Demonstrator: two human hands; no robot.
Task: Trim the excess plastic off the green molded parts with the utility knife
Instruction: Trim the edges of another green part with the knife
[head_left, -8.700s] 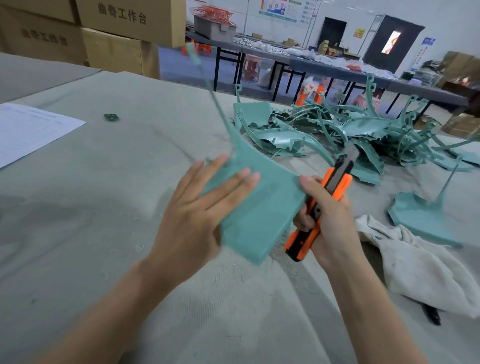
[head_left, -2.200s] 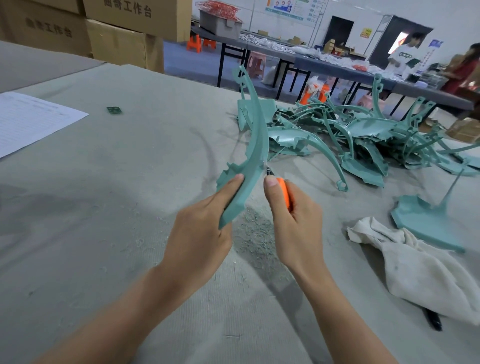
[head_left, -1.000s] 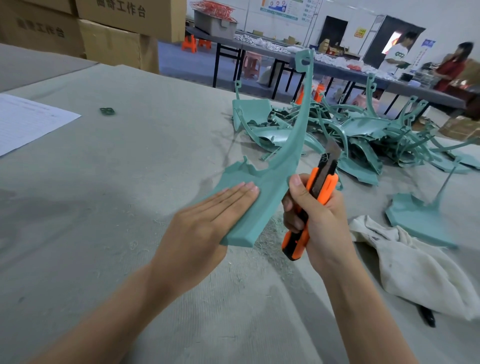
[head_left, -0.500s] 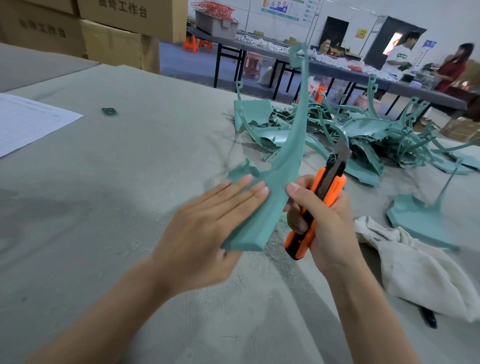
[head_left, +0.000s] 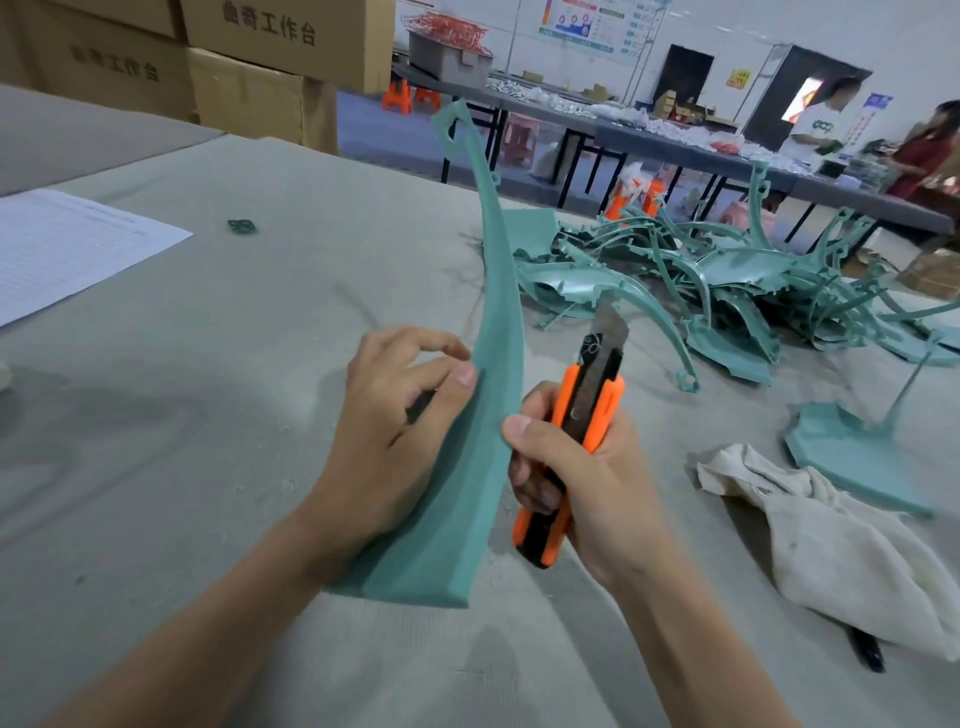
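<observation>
A long green part is held up over the grey worktop, in the middle of the view. Its wide flat end is low down, close to the worktop. Whether it rests there cannot be told. From that end the part gets thin and is bent up and away to a tip with a hole in it.

The part is gripped by the left hand. The thumb is pressed on the near face and the fingers are curled at the left edge. The utility knife, orange and black, is held tight in the right hand, with the fingers wrapped round the handle. The grey blade is pushed out and pointed up. It is seen just beside the part, on the right, and is not touching it. The right thumb is laid against the right edge of the part.

A big heap of green parts is piled farther back on the right. One more green piece is laid flat by itself near a crumpled white cloth. A sheet of paper is seen at the left edge. A tiny green scrap is seen well apart from the other things. Brown boxes are stacked behind the worktop.
</observation>
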